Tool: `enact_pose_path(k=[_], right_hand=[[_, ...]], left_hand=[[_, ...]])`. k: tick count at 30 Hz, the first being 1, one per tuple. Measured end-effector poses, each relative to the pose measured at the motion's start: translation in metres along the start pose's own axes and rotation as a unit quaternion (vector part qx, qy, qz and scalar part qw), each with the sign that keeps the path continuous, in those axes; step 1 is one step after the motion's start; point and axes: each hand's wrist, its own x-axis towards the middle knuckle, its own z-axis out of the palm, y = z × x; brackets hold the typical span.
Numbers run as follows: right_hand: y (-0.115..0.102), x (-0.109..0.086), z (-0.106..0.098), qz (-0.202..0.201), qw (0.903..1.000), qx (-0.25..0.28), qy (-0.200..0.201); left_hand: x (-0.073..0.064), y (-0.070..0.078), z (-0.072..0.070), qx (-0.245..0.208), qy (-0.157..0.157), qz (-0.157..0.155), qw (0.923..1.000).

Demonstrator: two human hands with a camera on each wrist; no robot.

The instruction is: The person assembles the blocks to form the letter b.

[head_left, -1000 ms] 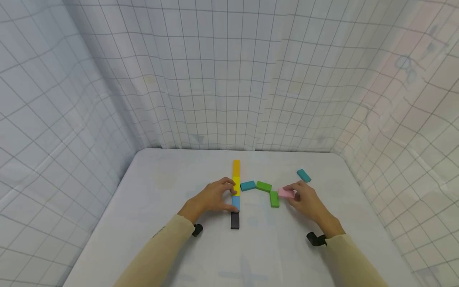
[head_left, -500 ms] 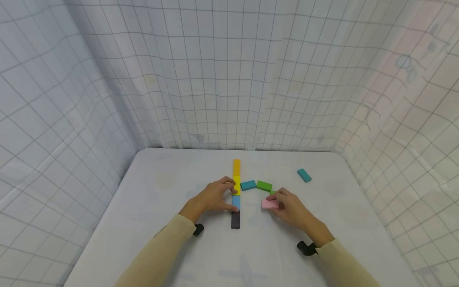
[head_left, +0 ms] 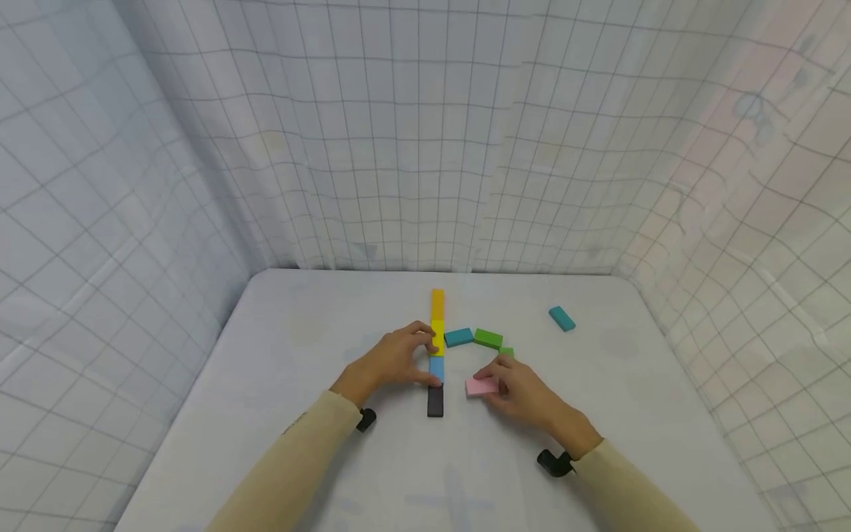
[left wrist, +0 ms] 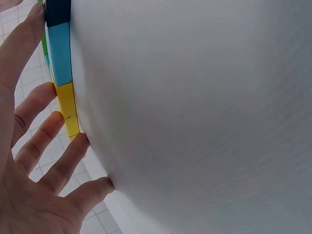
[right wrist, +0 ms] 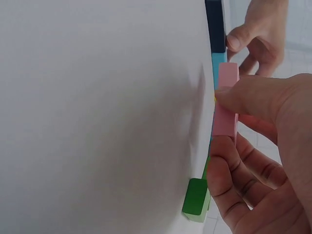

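Observation:
Toward the table's middle runs a straight row of blocks: an orange block (head_left: 437, 304) at the far end, a yellow block (head_left: 439, 332), a light blue block (head_left: 436, 369) and a black block (head_left: 435, 403) nearest me. My left hand (head_left: 391, 360) rests along the row's left side, fingers spread, fingertips on the yellow block and thumb where blue meets black. Thumb and fingers of my right hand (head_left: 528, 395) pinch a pink block (right wrist: 228, 117), held right of the light blue and black blocks with a gap between. A green block (right wrist: 196, 197) shows below my right fingers.
From the yellow block a curve leads right: a teal block (head_left: 459, 338), a green block (head_left: 488, 338), then the second green one, partly behind my right hand. Another teal block (head_left: 562, 318) lies alone at the back right. Gridded white curtains (head_left: 445, 185) enclose the white table (head_left: 319, 310).
My right hand has carried the pink block left and nearer to me, from right of the green blocks to beside the row. My left hand has stayed in place.

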Motion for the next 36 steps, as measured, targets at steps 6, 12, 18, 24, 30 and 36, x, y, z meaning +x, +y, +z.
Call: enact_pose_path(k=[6,12,18,24,30,36], right_hand=[[-0.005,0.004,0.007,-0.009,0.9998,-0.007,-0.015],[-0.010,0.006,0.013,-0.016,0.9994,-0.013,-0.029],[-0.015,0.006,0.016,-0.033,0.9987,-0.024,-0.031],[-0.019,0.008,0.018,-0.039,0.9983,-0.023,-0.036],[-0.020,0.009,0.022,-0.046,0.9978,-0.022,-0.044],[-0.021,0.010,0.023,-0.046,0.9974,-0.013,-0.054]], left_hand=[[0.001,-0.001,-0.001,0.010,0.003,0.003,0.9999],[0.002,-0.002,-0.001,0.001,0.007,0.007,1.0000],[0.001,0.000,-0.002,-0.002,0.006,0.010,0.9999],[0.001,0.000,-0.002,0.003,0.007,0.011,0.9999],[0.001,0.001,-0.002,0.001,0.007,0.010,0.9999],[0.001,0.002,-0.003,0.001,0.009,0.009,0.9999]])
